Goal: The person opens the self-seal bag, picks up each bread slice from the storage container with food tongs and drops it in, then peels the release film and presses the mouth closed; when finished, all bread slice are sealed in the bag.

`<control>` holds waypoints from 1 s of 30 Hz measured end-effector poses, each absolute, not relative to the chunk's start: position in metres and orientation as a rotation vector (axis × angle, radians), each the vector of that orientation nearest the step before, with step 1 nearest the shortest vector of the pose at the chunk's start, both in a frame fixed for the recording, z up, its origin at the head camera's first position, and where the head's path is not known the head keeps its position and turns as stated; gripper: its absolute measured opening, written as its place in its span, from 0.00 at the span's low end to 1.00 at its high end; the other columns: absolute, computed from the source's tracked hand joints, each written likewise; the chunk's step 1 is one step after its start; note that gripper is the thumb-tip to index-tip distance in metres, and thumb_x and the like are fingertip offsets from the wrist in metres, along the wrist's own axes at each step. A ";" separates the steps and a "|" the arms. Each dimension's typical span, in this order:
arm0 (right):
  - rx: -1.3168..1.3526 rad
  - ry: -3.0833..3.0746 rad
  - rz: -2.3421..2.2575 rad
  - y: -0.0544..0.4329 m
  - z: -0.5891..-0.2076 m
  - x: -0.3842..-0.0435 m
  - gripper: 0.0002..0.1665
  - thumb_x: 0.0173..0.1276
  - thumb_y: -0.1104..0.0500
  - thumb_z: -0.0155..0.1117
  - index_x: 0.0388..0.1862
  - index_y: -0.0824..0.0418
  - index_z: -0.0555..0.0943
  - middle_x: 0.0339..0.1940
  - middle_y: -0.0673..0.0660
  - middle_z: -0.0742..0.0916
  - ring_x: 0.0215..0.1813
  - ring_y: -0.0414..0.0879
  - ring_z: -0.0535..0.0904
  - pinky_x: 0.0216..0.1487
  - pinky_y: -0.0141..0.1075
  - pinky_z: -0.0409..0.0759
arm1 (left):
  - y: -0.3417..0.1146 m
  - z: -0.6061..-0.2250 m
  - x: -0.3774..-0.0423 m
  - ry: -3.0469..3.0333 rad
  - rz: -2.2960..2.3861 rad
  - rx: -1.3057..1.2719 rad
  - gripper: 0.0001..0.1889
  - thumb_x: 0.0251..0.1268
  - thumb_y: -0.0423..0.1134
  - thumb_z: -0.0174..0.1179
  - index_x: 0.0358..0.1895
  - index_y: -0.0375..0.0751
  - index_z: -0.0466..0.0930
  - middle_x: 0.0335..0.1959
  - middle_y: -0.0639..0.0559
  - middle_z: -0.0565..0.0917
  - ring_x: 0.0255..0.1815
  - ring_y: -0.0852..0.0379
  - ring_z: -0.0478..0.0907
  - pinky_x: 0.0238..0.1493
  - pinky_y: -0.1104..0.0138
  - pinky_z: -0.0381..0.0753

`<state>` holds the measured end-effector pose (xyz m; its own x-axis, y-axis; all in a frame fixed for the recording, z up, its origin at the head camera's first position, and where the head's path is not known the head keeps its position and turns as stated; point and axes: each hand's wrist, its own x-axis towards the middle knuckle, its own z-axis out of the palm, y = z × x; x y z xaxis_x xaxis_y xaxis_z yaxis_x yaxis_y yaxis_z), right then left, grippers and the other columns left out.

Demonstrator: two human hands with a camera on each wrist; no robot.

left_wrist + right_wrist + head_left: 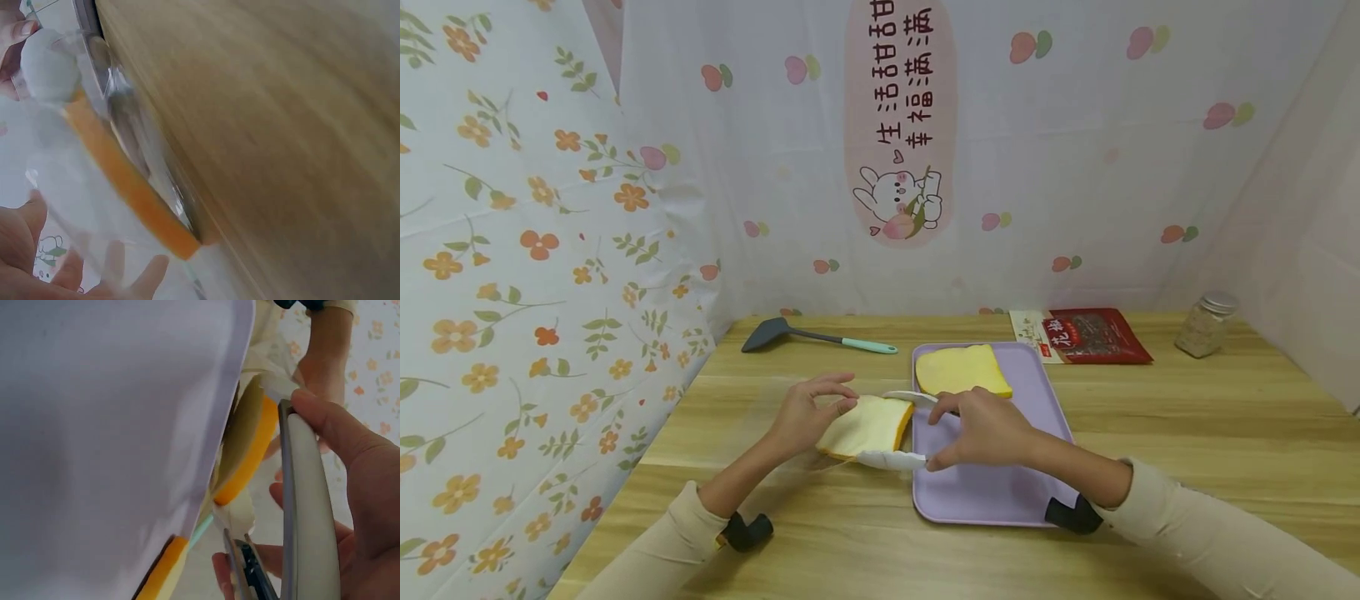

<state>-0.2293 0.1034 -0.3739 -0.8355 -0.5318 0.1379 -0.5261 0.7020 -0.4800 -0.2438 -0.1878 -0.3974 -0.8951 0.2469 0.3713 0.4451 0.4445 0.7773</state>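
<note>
A yellow-crusted bread slice (868,427) lies inside a clear plastic bag (137,100) left of the lilac tray (992,500). My left hand (808,417) holds the bag at the slice's far left side, its fingers showing through the film in the left wrist view. My right hand (988,429) grips a pair of white and grey tongs (309,506), thumb on one arm and fingers on the other. The tongs' pale, broad ends stand on opposite edges of the slice. A second bread slice (962,371) rests on the tray's far end.
A grey spatula with a mint handle (868,345) lies at the back left. Behind the tray is a red and white spice packet (1093,336), and a lidded glass jar (1206,325) stands at the back right. Patterned cloth (775,167) hangs along the table's back.
</note>
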 end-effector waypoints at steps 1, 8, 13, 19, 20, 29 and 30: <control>-0.919 2.878 -0.829 0.103 -0.375 -0.229 0.31 0.38 0.37 0.84 0.41 0.48 0.87 0.48 0.46 0.87 0.40 0.45 0.77 0.34 0.36 0.73 | -0.188 -0.397 -0.244 -2.492 -1.436 -0.605 0.06 0.61 0.34 0.69 0.38 0.35 0.89 0.59 0.41 0.82 0.66 0.40 0.73 0.54 0.49 0.80; -1.038 2.849 -0.868 0.099 -0.378 -0.230 0.32 0.39 0.36 0.83 0.43 0.47 0.87 0.52 0.47 0.87 0.40 0.45 0.77 0.36 0.35 0.72 | -0.188 -0.396 -0.242 -2.489 -1.417 -0.627 0.07 0.63 0.36 0.68 0.38 0.36 0.89 0.60 0.40 0.81 0.65 0.41 0.74 0.39 0.63 0.84; -0.958 2.895 -0.851 0.095 -0.379 -0.230 0.32 0.40 0.36 0.83 0.42 0.48 0.87 0.39 0.45 0.87 0.37 0.43 0.75 0.34 0.36 0.72 | -0.186 -0.396 -0.239 -2.482 -1.424 -0.628 0.07 0.62 0.36 0.69 0.38 0.35 0.89 0.59 0.40 0.82 0.65 0.40 0.74 0.41 0.56 0.85; -1.000 2.875 -0.818 0.093 -0.382 -0.229 0.32 0.39 0.35 0.83 0.43 0.47 0.87 0.47 0.48 0.88 0.38 0.42 0.73 0.33 0.35 0.71 | -0.183 -0.399 -0.238 -2.476 -1.454 -0.628 0.06 0.62 0.37 0.69 0.38 0.39 0.89 0.59 0.41 0.82 0.66 0.40 0.73 0.47 0.45 0.82; -1.039 2.871 -0.803 0.093 -0.382 -0.229 0.32 0.39 0.35 0.83 0.43 0.46 0.87 0.52 0.49 0.87 0.38 0.42 0.72 0.32 0.35 0.70 | -0.183 -0.399 -0.237 -2.473 -1.459 -0.625 0.05 0.62 0.37 0.69 0.38 0.40 0.89 0.59 0.42 0.82 0.66 0.40 0.73 0.48 0.42 0.80; -1.019 2.928 -0.806 0.085 -0.381 -0.229 0.31 0.40 0.35 0.83 0.43 0.47 0.87 0.49 0.50 0.88 0.38 0.42 0.74 0.30 0.35 0.70 | -0.179 -0.397 -0.235 -2.490 -1.471 -0.584 0.05 0.62 0.39 0.69 0.37 0.42 0.90 0.59 0.46 0.82 0.66 0.42 0.73 0.53 0.30 0.70; -0.997 2.925 -0.822 0.085 -0.381 -0.229 0.32 0.40 0.36 0.83 0.43 0.48 0.87 0.46 0.48 0.88 0.38 0.43 0.74 0.31 0.35 0.70 | -0.179 -0.397 -0.234 -2.488 -1.468 -0.588 0.05 0.61 0.39 0.70 0.37 0.42 0.90 0.59 0.45 0.82 0.66 0.42 0.73 0.53 0.31 0.70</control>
<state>-0.2287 0.0846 -0.3813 -0.8042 -0.5555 0.2115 -0.5843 0.6738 -0.4522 -0.2345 -0.1789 -0.3969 -0.9024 0.2378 0.3594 0.4295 0.4295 0.7944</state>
